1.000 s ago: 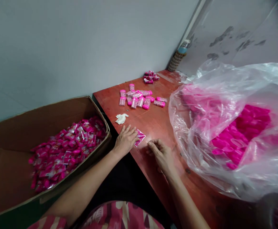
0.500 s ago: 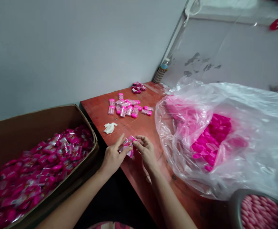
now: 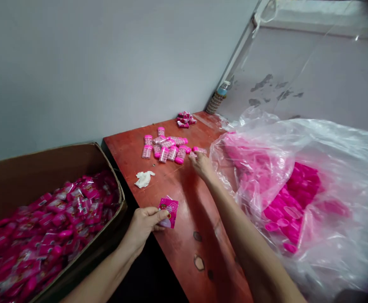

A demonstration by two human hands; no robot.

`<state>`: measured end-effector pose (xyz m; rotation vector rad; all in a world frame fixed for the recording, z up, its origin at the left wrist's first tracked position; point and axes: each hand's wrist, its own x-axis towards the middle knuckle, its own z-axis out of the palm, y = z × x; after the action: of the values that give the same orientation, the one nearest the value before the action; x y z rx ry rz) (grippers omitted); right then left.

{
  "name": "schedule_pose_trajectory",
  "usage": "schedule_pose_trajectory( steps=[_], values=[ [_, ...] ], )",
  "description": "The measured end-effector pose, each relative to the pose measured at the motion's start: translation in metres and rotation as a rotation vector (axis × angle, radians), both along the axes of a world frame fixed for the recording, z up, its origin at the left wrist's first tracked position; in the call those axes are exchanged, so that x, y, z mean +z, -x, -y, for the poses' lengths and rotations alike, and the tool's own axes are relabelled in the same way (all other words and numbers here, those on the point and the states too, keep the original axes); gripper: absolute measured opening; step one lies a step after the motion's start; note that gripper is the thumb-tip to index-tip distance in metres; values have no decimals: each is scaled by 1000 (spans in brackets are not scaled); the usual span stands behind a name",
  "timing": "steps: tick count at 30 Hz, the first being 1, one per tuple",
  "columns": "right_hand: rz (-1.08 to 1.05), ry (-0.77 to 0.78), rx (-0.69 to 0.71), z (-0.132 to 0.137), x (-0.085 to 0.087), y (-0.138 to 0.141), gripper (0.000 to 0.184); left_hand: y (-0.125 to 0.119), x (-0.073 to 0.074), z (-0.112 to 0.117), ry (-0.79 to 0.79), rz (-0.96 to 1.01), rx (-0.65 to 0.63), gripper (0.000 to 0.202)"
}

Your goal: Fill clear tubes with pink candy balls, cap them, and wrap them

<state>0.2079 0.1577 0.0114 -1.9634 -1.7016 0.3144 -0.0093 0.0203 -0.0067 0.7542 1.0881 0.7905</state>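
Between the thumb and fingers of my left hand [image 3: 148, 219] is a small pink printed packet [image 3: 170, 212], held over the near edge of the red table. My right hand [image 3: 203, 164] is stretched to the far side of the table, its fingers closed around the end of a small clear jar [image 3: 193, 155] of pink balls. Just behind it lies another pink-capped jar [image 3: 199, 150]. To the left of these, a loose pile of similar jars [image 3: 172, 153] stands and lies about.
An open carton [image 3: 121, 189] of filled pink packets stands at the left. A clear plastic bag [image 3: 231, 168] with pink plastic pieces covers the right side. White crumpled tissue [image 3: 144, 179], several pink packets [image 3: 185, 119] and a bottle [image 3: 217, 99] sit on the red table [image 3: 184, 252].
My right hand has left the packet and moved forward to the jars. My left hand keeps the packet and has shifted slightly down and left. The view has turned a little.
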Motion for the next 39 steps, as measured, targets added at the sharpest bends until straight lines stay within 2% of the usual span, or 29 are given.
schedule_pose_trajectory(
  steps=[3,5,8,11,13,15,17,21,23,25,27,29,31,33,36,39],
  values=[
    [29,15,6,-33,-9,-8,30,0,1,0,80,51,37,26],
    [33,37,39,-33,-18,-8,26,1,1,-1,123,101,54,25],
    [20,74,154,-7,-27,-6,19,4,2,-4,179,158,77,24],
    [-88,62,284,34,-25,-10,15,7,0,-8,235,219,112,21],
    [-206,-41,208,54,-19,-15,21,8,-1,-9,263,269,161,17],
    [-213,-108,0,65,-12,-18,35,9,-3,-10,287,328,237,10],
    [-68,-23,-163,67,-8,-17,43,9,-3,-9,311,390,337,4],
    [165,257,-143,64,-12,-5,49,10,-4,-6,349,463,505,2],
    [187,302,-125,67,-15,2,47,10,-5,-5,354,477,554,3],
    [177,283,-124,77,-16,9,43,9,-5,-3,355,490,585,5],
    [47,211,-103,95,-14,19,38,6,-5,-1,364,511,602,7],
    [-279,150,-63,120,-9,35,37,2,-4,0,374,543,613,7],
    [-696,182,-12,149,-4,55,36,-2,-3,2,378,577,615,7],
    [-959,222,34,177,-3,76,34,-6,-2,3,371,599,609,7],
    [-1074,206,32,203,-9,98,29,-11,-1,6,378,594,578,8],
    [-1058,168,9,210,-18,108,28,-16,1,9,378,593,548,9]
  ],
)
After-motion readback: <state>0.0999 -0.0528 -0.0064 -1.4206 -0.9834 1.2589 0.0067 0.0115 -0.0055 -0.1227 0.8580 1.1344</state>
